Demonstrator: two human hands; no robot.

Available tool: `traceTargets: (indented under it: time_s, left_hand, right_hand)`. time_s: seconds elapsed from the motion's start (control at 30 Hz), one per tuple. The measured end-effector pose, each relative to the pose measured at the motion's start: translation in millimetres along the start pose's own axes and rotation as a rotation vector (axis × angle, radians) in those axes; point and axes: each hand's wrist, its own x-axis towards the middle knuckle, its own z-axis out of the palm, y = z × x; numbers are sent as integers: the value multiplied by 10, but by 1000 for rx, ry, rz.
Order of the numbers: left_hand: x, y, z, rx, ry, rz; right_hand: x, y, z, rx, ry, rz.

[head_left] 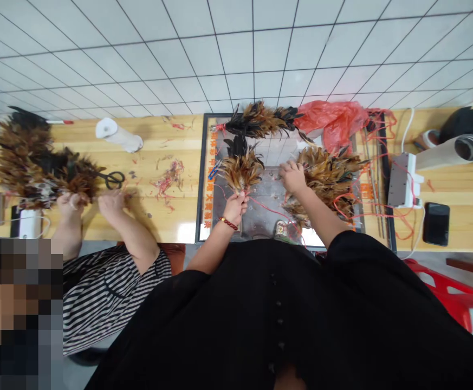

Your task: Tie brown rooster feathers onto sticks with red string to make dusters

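Observation:
My left hand point(237, 208) pinches the tied lower end of a small feather bunch point(242, 170), brown at the sides with black feathers at its tip. From that end a pink string point(269, 208) runs right across the framed mirror point(256, 216). My right hand point(293, 176) is over the mirror at the left edge of a loose pile of brown feathers point(329, 170), fingers apart; whether it touches a feather is unclear. Behind both hands lies a longer black-and-brown feather bundle point(260, 120). Blue-handled snips point(214, 170) rest left of the small bunch.
At left, a co-worker's hands point(112, 205) are beside feather bundles point(25, 157) and black scissors point(113, 179). A white roll point(118, 134) lies nearby. Right of the mirror are a red plastic bag point(331, 122), thin rods point(376, 179), a power strip point(402, 180) and a phone point(436, 223).

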Motion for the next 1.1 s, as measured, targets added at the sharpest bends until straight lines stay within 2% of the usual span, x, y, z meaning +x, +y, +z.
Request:
traceTargets:
  time_s: [0.07, 0.13, 0.23, 0.33, 0.47, 0.6, 0.73, 0.83, 0.9, 0.97, 1.0, 1.1]
  left_hand:
    - [17, 2, -11, -8, 14, -29]
    - [53, 0, -25, -27, 24, -79]
    - [119, -22, -22, -51, 8, -174]
    - [156, -60, 19, -64, -19, -232]
    - [137, -94, 49, -79, -166, -297]
    - [93, -109, 11, -79, -271, -309]
    - [62, -145, -5, -72, -264, -229]
    - [49, -168, 25, -29, -215, -188]
    - [41, -157, 48, -14, -171, -150]
    - [35, -120, 60, -15, -156, -118]
    - [32, -95, 61, -14, -158, -108]
    - [38, -22, 56, 49, -145, -94]
  right_hand:
    - [-39, -31, -20, 70, 8, -25]
    - [-137, -156, -97, 201, 13, -121]
    - [-270, -463, -269, 297, -32, -426]
    - [-268, -740, -391, 184, -46, -632]
    - [-145, -858, -386, 14, -81, -688]
    - [-99, -853, -331, -35, -81, -687]
    - [-135, -883, -349, -12, -69, -633]
    - [-211, -900, -331, 80, -23, -555]
    - [-298, -889, -247, 227, 97, -381]
    - [-409, -861, -103, 444, 186, -117]
    - [-468, -842, -21, 573, 151, -5]
    - [-626, -790, 153, 924, -165, 162]
